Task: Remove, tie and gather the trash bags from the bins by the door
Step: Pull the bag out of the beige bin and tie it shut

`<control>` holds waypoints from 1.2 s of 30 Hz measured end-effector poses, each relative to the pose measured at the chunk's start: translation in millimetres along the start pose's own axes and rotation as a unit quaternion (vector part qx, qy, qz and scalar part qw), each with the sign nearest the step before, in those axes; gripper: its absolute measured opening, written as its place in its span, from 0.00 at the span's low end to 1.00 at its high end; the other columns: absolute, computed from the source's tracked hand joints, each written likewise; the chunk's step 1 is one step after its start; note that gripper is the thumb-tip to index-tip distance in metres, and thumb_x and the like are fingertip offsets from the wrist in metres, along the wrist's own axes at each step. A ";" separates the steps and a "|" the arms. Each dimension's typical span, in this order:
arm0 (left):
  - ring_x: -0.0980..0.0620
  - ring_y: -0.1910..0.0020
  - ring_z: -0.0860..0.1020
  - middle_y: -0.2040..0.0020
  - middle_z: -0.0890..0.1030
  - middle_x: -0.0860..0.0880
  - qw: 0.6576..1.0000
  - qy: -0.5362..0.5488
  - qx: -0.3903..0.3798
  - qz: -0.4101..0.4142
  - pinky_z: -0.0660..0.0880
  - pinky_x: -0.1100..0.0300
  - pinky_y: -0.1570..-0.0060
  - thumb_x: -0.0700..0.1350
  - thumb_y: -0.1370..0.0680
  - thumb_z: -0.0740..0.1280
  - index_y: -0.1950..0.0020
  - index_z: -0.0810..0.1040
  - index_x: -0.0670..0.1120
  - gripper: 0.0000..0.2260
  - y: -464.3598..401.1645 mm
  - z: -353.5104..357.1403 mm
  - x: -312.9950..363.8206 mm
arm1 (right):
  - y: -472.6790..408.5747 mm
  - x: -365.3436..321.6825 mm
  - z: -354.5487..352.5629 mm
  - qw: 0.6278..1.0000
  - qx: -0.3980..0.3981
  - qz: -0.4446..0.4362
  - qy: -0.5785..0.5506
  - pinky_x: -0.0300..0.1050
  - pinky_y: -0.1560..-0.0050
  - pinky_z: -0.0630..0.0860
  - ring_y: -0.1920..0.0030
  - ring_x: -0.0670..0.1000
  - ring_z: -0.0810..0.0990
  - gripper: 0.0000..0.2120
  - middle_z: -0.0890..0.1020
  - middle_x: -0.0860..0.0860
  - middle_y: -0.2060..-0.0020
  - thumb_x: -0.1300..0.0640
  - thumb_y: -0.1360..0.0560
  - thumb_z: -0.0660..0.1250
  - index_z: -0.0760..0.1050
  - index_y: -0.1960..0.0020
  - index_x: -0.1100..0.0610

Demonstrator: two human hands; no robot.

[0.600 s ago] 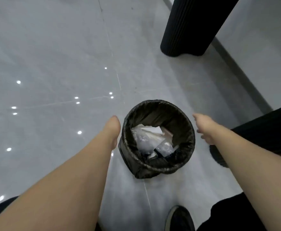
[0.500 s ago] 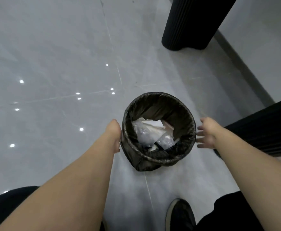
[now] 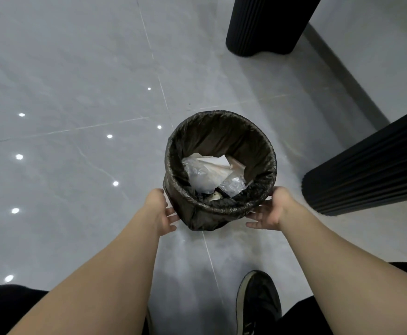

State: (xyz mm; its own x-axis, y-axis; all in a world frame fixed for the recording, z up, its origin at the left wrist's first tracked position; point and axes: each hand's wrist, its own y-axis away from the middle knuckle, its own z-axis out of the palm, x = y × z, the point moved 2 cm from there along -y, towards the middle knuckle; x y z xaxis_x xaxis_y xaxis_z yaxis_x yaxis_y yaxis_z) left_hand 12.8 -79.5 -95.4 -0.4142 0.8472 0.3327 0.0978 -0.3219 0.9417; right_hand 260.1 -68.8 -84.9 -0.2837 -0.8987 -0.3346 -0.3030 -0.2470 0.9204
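Presently, the small bin (image 3: 197,215), lined with a black trash bag (image 3: 221,141), stood upright on the grey tiled floor (image 3: 76,93), directly between both sets of fingers. The left hand (image 3: 160,210) and right hand (image 3: 268,209) flanked it, equally near, fingers extended and unclenched, touching or nearly touching its sides. Two dark ribbed columns (image 3: 366,175) stood beyond the right fingers.

Open floor (image 3: 64,93) left of the bin (image 3: 219,170); ribbed black column (image 3: 366,175) crowds its right

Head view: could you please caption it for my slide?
Both hands, left and right, reach around a bag-lined bin.
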 end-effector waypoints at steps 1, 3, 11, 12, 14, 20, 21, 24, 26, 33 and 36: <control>0.41 0.52 0.78 0.54 0.79 0.43 1.000 -0.004 -0.006 0.003 0.61 0.43 0.31 0.51 0.20 0.53 0.45 0.70 0.40 0.15 3.4 0.0 -1.0 | -0.8 1.9 -0.2 1.000 -0.003 -0.002 -0.005 0.66 0.31 0.60 0.41 0.65 0.77 0.26 0.77 0.62 0.37 0.51 0.24 0.53 0.65 0.29 0.61; 0.44 0.56 0.78 0.55 0.79 0.45 0.999 -0.028 -0.017 0.012 0.62 0.43 0.30 0.48 0.21 0.55 0.50 0.74 0.42 0.12 11.7 -0.9 -3.1 | -1.0 6.2 -0.3 1.000 -0.009 -0.004 -0.009 0.64 0.33 0.62 0.48 0.62 0.81 0.25 0.80 0.59 0.41 0.51 0.25 0.54 0.67 0.31 0.61; 0.50 0.78 0.80 0.69 0.81 0.45 0.995 -0.102 -0.011 -0.007 0.80 0.56 0.72 0.37 0.22 0.56 0.57 0.77 0.41 0.10 25.7 -10.0 -9.3 | 0.6 15.5 -9.0 0.999 -0.022 -0.010 -0.031 0.53 0.42 0.71 0.65 0.51 0.75 0.10 0.71 0.49 0.72 0.57 0.24 0.59 0.70 0.64 0.55; 0.50 0.78 0.80 0.71 0.81 0.44 0.995 -0.099 -0.020 -0.007 0.80 0.54 0.73 0.36 0.21 0.56 0.57 0.76 0.40 0.11 31.4 -10.2 -9.2 | 3.1 14.8 -9.9 0.999 -0.027 -0.012 -0.029 0.53 0.42 0.71 0.64 0.52 0.75 0.10 0.72 0.50 0.70 0.57 0.23 0.59 0.70 0.63 0.55; 0.50 0.79 0.80 0.75 0.80 0.45 0.996 -0.082 -0.030 -0.002 0.81 0.52 0.67 0.34 0.21 0.56 0.59 0.75 0.39 0.11 40.5 -9.1 -7.0 | 8.6 14.0 -9.4 0.998 -0.043 -0.011 -0.040 0.53 0.39 0.70 0.56 0.53 0.77 0.10 0.77 0.51 0.63 0.57 0.22 0.58 0.70 0.62 0.55; 0.43 0.63 0.83 0.55 0.81 0.38 0.998 -0.027 -0.051 -0.003 0.80 0.46 0.75 0.33 0.22 0.55 0.49 0.75 0.35 0.10 69.3 -0.1 8.2 | 21.9 14.8 -5.0 0.993 -0.083 -0.014 -0.088 0.53 0.37 0.71 0.54 0.54 0.80 0.06 0.81 0.55 0.56 0.58 0.23 0.58 0.70 0.58 0.55; 0.43 0.61 0.82 0.53 0.81 0.38 0.998 -0.022 -0.057 0.003 0.80 0.46 0.76 0.33 0.22 0.54 0.46 0.75 0.35 0.11 74.1 2.0 11.3 | 24.1 15.5 -4.5 0.992 -0.086 -0.016 -0.092 0.52 0.40 0.73 0.56 0.53 0.80 0.07 0.81 0.54 0.58 0.59 0.23 0.58 0.71 0.58 0.55; 0.43 0.61 0.82 0.54 0.80 0.40 0.995 -0.056 -0.069 0.053 0.81 0.48 0.74 0.35 0.22 0.55 0.45 0.74 0.37 0.11 87.0 6.5 21.6 | 26.7 18.7 -4.6 0.993 -0.074 -0.014 -0.090 0.48 0.54 0.74 0.61 0.51 0.78 0.10 0.79 0.52 0.62 0.60 0.21 0.56 0.73 0.57 0.57; 0.43 0.65 0.81 0.57 0.80 0.41 0.981 -0.136 -0.044 0.128 0.81 0.53 0.71 0.37 0.23 0.57 0.47 0.76 0.40 0.10 90.9 8.3 30.5 | 27.1 18.9 -6.5 0.994 -0.044 -0.021 -0.101 0.47 0.58 0.73 0.63 0.51 0.77 0.09 0.78 0.52 0.62 0.60 0.20 0.55 0.73 0.55 0.57; 0.47 0.62 0.73 0.61 0.73 0.45 0.927 -0.180 0.028 0.327 0.72 0.55 0.61 0.43 0.29 0.61 0.55 0.73 0.45 0.05 90.0 20.6 75.7 | 47.7 -20.6 -18.6 0.978 0.065 -0.146 -0.133 0.50 0.52 0.70 0.66 0.54 0.71 0.09 0.74 0.53 0.63 0.62 0.24 0.54 0.69 0.61 0.55; 0.50 0.59 0.68 0.58 0.70 0.49 0.920 -0.157 0.013 0.359 0.66 0.52 0.56 0.44 0.29 0.62 0.55 0.70 0.48 0.05 92.0 28.2 88.1 | 60.9 -48.8 -18.5 0.967 0.071 -0.219 -0.112 0.47 0.61 0.65 0.61 0.54 0.68 0.06 0.71 0.55 0.59 0.60 0.26 0.55 0.68 0.60 0.56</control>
State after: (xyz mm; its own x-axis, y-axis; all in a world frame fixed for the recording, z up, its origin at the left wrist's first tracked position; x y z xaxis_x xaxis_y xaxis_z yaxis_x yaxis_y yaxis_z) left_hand 10.9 -22.6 22.0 0.0469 0.5023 0.8634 0.2683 -0.8390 0.4735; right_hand 272.3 -46.7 -8.8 -0.2841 -0.6141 -0.7363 -0.5567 -0.5196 0.6482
